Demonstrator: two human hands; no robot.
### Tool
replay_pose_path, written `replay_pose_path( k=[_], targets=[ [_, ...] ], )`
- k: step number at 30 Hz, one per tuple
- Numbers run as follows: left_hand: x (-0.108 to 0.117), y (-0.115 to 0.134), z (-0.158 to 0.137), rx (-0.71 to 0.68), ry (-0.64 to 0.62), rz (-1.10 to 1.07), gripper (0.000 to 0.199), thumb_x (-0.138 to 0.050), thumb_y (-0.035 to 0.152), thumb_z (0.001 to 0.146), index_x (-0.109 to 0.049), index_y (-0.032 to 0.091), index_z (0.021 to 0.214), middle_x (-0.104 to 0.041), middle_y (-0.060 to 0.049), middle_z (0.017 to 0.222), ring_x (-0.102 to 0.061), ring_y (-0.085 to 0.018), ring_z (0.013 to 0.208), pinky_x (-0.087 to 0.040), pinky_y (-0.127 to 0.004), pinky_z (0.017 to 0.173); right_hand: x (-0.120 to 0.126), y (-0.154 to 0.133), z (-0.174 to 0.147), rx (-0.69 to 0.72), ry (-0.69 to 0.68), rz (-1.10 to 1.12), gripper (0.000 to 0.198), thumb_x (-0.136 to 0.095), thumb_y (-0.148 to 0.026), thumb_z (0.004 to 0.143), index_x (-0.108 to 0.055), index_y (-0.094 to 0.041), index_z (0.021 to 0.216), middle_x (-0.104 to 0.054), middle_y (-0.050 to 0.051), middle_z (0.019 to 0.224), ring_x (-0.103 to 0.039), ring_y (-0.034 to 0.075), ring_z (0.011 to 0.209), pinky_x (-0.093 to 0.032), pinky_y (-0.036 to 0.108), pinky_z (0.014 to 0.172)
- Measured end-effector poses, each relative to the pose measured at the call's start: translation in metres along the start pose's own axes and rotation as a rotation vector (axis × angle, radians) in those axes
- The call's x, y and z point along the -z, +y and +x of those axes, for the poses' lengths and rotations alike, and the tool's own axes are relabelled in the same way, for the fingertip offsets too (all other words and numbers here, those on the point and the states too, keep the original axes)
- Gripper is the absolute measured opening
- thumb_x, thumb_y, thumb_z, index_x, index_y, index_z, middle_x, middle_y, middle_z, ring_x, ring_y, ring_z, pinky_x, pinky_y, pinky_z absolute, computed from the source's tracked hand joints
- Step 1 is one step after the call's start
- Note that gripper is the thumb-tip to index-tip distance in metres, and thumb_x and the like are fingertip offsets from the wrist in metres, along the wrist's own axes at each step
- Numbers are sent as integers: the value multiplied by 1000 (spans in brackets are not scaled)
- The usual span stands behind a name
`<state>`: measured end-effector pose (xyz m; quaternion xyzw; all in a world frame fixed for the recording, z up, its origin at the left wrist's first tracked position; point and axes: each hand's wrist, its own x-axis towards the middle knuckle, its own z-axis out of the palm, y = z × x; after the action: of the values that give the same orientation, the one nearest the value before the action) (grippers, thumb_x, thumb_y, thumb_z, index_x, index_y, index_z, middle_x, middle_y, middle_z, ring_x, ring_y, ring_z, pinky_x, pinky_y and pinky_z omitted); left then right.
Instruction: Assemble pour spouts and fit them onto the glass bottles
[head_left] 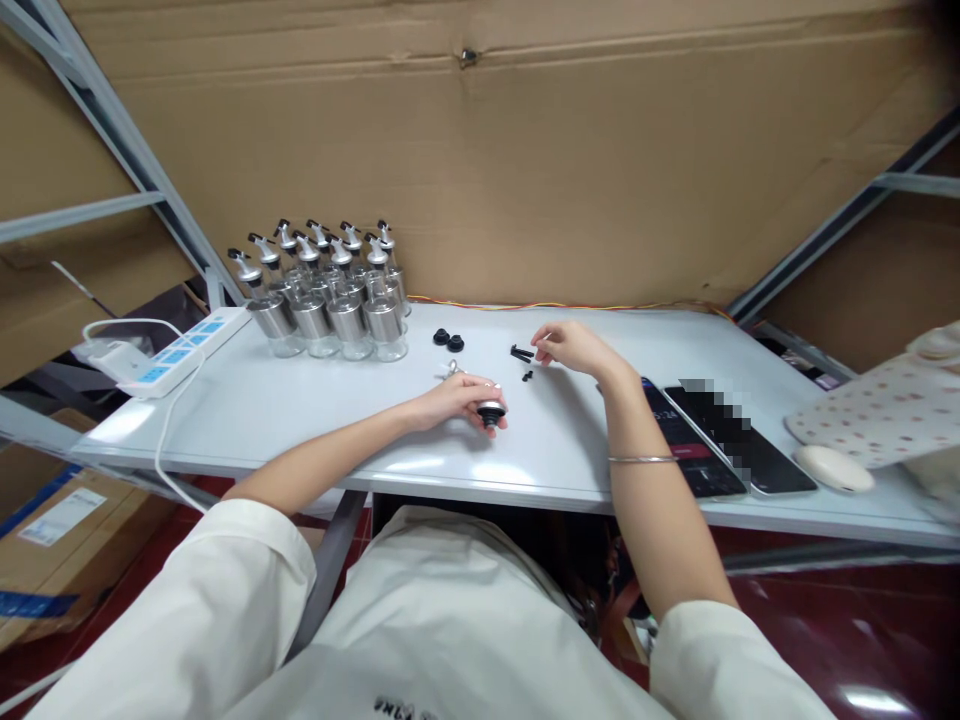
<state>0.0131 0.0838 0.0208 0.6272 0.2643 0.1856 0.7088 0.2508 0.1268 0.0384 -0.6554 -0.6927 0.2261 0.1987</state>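
My left hand (466,397) is closed around a bottle pourer (491,409), whose silver collar and black ringed stopper point toward me. Just right of the table's middle, my right hand (574,347) has its fingers bent together beside some thin black plastic pieces (521,353); whether something small is between the fingertips is hidden. Smaller black bits (528,376) lie just below those pieces. Two black stoppers (448,341) rest farther back, to the left. Behind my left hand is a small silver part (452,369), partly covered by it.
Several glass-and-steel bottles (347,318) with pourers stand at the back left of the white table (420,462). A power strip (187,350) with a white cable lies left. Two phones (697,450), a cream oval case (834,468) and a dotted pouch (870,410) lie right. Cardboard (525,170) walls the back.
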Motion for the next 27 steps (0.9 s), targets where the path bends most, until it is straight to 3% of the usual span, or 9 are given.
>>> replay_pose_path(
  k=[6,10,16,22,27],
  targets=[
    [0,-1,1,8,1,13,40,-68,50,71,-63,11,78,-70,-7,71,-66,-14,58,-49,-24,58,2,14,1,-64,-134,-83,3,-64,-13,70,-66,-15,72,-65,2,60,-58,13,56,-44,22,56],
    [0,-1,1,10,-5,19,40,-67,50,72,-63,11,78,-70,-7,71,-66,-14,59,-50,-24,60,-1,13,0,-78,-249,-87,13,-66,-10,61,-69,-16,72,-65,1,59,-58,14,55,-46,22,54],
    [-1,-1,1,10,-8,20,38,-67,48,74,-64,11,78,-70,-6,70,-66,-13,58,-50,-24,60,-4,5,-1,-31,-298,-106,31,-67,-12,58,-70,-17,88,-66,0,68,-57,13,59,-44,21,54],
    [1,-3,1,3,-25,32,33,-63,44,78,-64,11,80,-71,-6,73,-66,-13,60,-50,-24,62,-6,-2,-2,-10,-326,-135,34,-71,-28,62,-68,-14,93,-64,1,65,-57,15,61,-42,24,56],
    [1,-3,1,3,-26,35,32,-63,43,79,-64,11,80,-70,-6,73,-66,-13,61,-50,-24,62,-9,-9,-4,27,-331,-148,20,-62,-31,74,-67,-15,84,-62,1,63,-57,14,60,-42,24,59]
  ],
)
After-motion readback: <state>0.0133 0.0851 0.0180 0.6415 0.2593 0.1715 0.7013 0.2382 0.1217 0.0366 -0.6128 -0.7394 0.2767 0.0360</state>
